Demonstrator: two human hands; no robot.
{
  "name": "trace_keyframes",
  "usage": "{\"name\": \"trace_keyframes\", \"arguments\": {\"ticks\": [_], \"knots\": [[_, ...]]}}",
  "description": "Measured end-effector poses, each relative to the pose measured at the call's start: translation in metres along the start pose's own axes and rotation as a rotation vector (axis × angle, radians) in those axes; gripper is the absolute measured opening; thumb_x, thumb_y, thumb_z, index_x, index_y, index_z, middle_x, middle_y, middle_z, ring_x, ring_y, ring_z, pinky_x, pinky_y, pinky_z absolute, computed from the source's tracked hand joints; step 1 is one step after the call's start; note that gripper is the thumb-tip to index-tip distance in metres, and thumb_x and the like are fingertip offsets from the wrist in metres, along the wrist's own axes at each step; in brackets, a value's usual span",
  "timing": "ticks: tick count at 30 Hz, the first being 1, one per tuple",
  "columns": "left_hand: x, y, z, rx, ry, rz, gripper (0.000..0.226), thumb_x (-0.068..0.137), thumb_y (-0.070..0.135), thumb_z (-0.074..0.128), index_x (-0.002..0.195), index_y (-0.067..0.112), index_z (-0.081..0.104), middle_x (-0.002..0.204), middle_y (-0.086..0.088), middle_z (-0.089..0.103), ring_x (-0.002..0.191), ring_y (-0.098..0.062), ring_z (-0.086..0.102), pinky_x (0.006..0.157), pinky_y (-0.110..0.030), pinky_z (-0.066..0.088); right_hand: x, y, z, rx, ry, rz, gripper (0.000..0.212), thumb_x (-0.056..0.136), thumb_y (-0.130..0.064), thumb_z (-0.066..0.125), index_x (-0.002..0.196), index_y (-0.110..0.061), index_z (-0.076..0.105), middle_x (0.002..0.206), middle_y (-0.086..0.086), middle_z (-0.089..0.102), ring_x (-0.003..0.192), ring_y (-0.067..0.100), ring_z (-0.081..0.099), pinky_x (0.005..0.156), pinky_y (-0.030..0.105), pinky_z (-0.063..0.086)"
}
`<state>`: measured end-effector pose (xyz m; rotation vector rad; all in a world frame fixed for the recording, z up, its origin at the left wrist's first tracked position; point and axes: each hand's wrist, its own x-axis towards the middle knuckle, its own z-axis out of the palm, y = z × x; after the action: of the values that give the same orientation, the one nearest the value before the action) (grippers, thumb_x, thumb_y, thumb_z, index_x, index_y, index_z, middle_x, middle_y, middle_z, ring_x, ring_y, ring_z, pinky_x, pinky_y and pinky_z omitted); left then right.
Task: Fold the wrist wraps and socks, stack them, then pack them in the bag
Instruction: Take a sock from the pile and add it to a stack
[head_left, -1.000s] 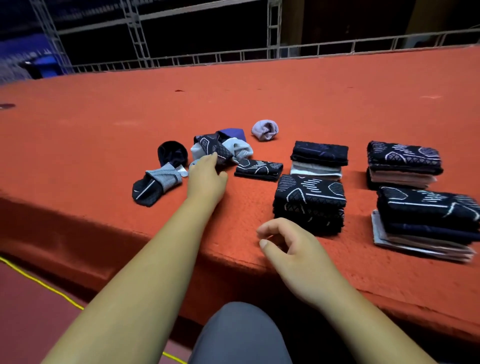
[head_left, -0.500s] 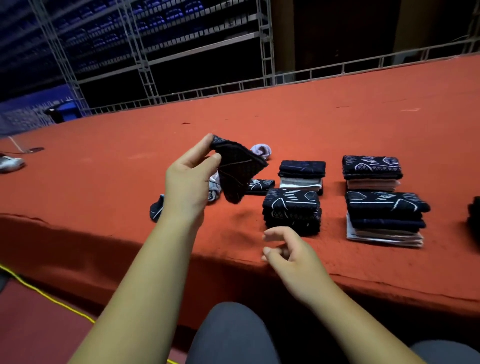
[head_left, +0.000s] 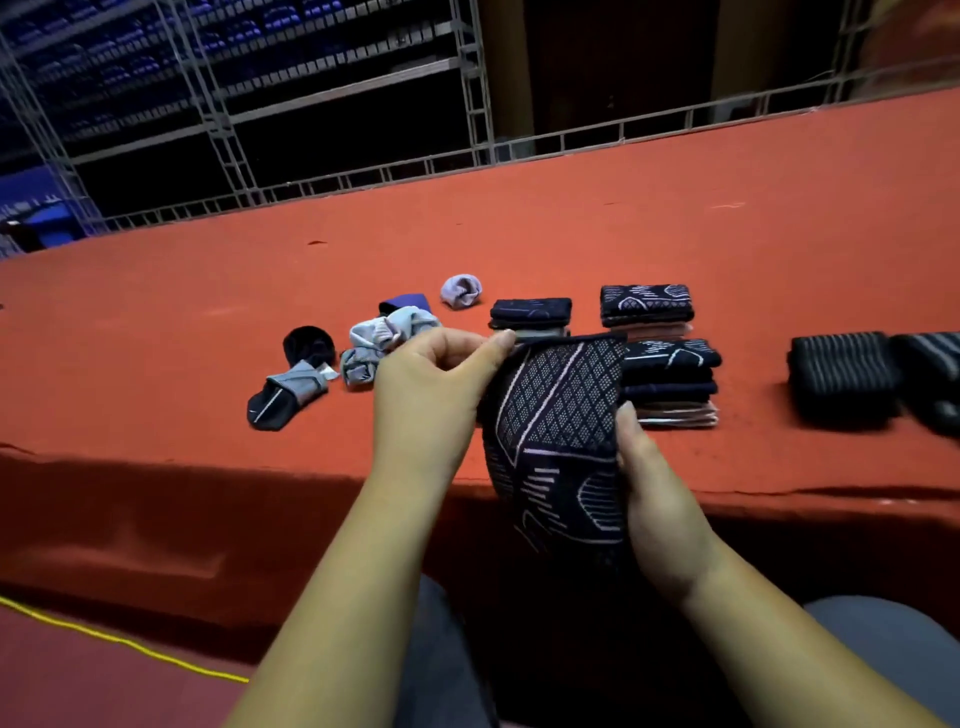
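Since a second ago my left hand (head_left: 431, 395) has left the loose heap and lifted a dark knit piece (head_left: 561, 431) off the table. My right hand (head_left: 660, 493), idle then at the front edge, has come up to meet it. I cannot tell whether the piece is a sock or a wrap. It is soft and navy-black, with a pale diamond grid above and pale bars and curved lines below. It hangs as a tall flap across the table's front edge, over my lap. My left thumb and forefinger pinch its top left corner, the other fingers curled in. My right hand grips its right edge, thumb on the front, fingers hidden behind the fabric.

The table (head_left: 675, 208) is covered in flat orange-red felt. At the left, loose socks (head_left: 384, 338) lie crumpled, grey and black, with a pale rolled sock (head_left: 461, 291) just behind them. Folded stacks (head_left: 670, 379) sit as neat rectangles behind the held piece, and striped stacks (head_left: 841, 379) lie well apart to the right. Bare felt runs wide behind them all, up to the far edge and a metal truss (head_left: 475, 78). A strip of open felt lies between the loose socks and the front edge. A yellow cord (head_left: 119, 642) crosses the floor below.
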<state>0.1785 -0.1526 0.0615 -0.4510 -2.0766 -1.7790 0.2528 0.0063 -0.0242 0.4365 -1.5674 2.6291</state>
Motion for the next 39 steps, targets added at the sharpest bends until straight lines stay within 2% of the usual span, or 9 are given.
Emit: {"name": "trace_keyframes", "arguments": {"ticks": [1, 3, 7, 11, 16, 19, 23, 34, 39], "knots": [[-0.002, -0.004, 0.005, 0.0, -0.006, -0.007, 0.027, 0.091, 0.029, 0.084, 0.079, 0.006, 0.077, 0.071, -0.007, 0.073, 0.062, -0.003, 0.054, 0.059, -0.019, 0.045, -0.005, -0.003, -0.003, 0.084, -0.01, 0.041, 0.074, 0.089, -0.071, 0.069, 0.139, -0.016, 0.07, 0.145, 0.016, 0.066, 0.14, 0.033, 0.059, 0.119, 0.05, 0.043], [-0.005, -0.016, 0.013, -0.011, -0.022, -0.037, 0.034, 0.092, 0.034, 0.082, 0.075, 0.005, 0.074, 0.07, -0.01, 0.071, 0.064, -0.007, 0.053, 0.062, -0.027, 0.045, -0.013, -0.011, -0.011, -0.145, 0.06, 0.063, 0.057, 0.094, -0.06, 0.07, 0.124, -0.012, 0.078, 0.127, 0.018, 0.075, 0.124, 0.035, 0.07, 0.108, 0.049, 0.053], [-0.009, -0.05, 0.027, -0.024, -0.082, -0.12, 0.049, 0.098, 0.049, 0.072, 0.08, 0.004, 0.071, 0.073, 0.0, 0.067, 0.069, -0.011, 0.054, 0.072, -0.037, 0.05, -0.02, -0.021, -0.033, -0.633, 0.272, 0.062, 0.022, 0.102, -0.024, 0.07, 0.087, -0.012, 0.081, 0.087, -0.003, 0.082, 0.078, 0.005, 0.073, 0.074, 0.025, 0.055], [-0.026, -0.071, 0.044, -0.416, -0.314, -0.393, 0.045, 0.102, 0.045, 0.064, 0.119, 0.005, 0.073, 0.116, -0.01, 0.079, 0.101, -0.024, 0.072, 0.094, -0.046, 0.058, -0.024, -0.019, -0.051, -0.682, 0.379, 0.051, 0.021, 0.101, -0.026, 0.072, 0.089, -0.011, 0.079, 0.088, -0.001, 0.082, 0.077, 0.008, 0.074, 0.071, 0.024, 0.055], [-0.043, -0.093, 0.053, -0.35, -0.534, -0.423, 0.018, 0.097, 0.012, 0.074, 0.114, 0.009, 0.078, 0.118, -0.024, 0.074, 0.105, -0.028, 0.07, 0.103, -0.054, 0.055, -0.023, -0.02, -0.066, -0.639, 0.434, 0.076, 0.013, 0.101, -0.024, 0.072, 0.099, -0.013, 0.08, 0.093, -0.002, 0.083, 0.085, 0.011, 0.078, 0.075, 0.025, 0.057], [-0.039, -0.092, 0.057, -0.371, -0.452, -0.426, 0.015, 0.097, 0.008, 0.072, 0.111, 0.011, 0.078, 0.112, -0.015, 0.078, 0.099, -0.026, 0.074, 0.098, -0.054, 0.056, -0.023, -0.027, -0.074, -0.69, 0.421, 0.072, 0.01, 0.102, -0.017, 0.07, 0.101, -0.017, 0.08, 0.083, -0.011, 0.079, 0.067, 0.001, 0.07, 0.063, 0.016, 0.05], [-0.034, -0.097, 0.062, -0.352, -0.432, -0.426, 0.015, 0.098, 0.006, 0.071, 0.11, 0.01, 0.078, 0.11, -0.013, 0.079, 0.096, -0.026, 0.074, 0.095, -0.055, 0.056, -0.023, -0.031, -0.091, -0.784, 0.413, 0.079, 0.015, 0.102, -0.017, 0.068, 0.102, -0.026, 0.08, 0.069, -0.006, 0.065, 0.058, 0.014, 0.051, 0.053, 0.021, 0.041], [-0.017, -0.114, 0.064, -0.415, -0.474, -0.453, 0.025, 0.095, -0.009, 0.062, 0.112, 0.006, 0.074, 0.111, -0.014, 0.076, 0.097, -0.025, 0.074, 0.082, -0.037, 0.064, -0.009, -0.027, -0.1, -0.619, 0.472, 0.098, 0.031, 0.1, 0.002, 0.06, 0.117, -0.018, 0.077, 0.07, 0.0, 0.067, 0.057, 0.013, 0.056, 0.051, 0.027, 0.055], [-0.015, -0.117, 0.065, -0.447, -0.477, -0.49, 0.025, 0.093, -0.011, 0.061, 0.097, 0.011, 0.074, 0.096, -0.007, 0.076, 0.082, -0.015, 0.073, 0.07, -0.024, 0.059, -0.007, -0.027, -0.098, -0.588, 0.492, 0.104, 0.034, 0.097, 0.006, 0.054, 0.099, -0.015, 0.08, 0.071, 0.001, 0.07, 0.055, 0.013, 0.057, 0.046, 0.024, 0.049]]}}
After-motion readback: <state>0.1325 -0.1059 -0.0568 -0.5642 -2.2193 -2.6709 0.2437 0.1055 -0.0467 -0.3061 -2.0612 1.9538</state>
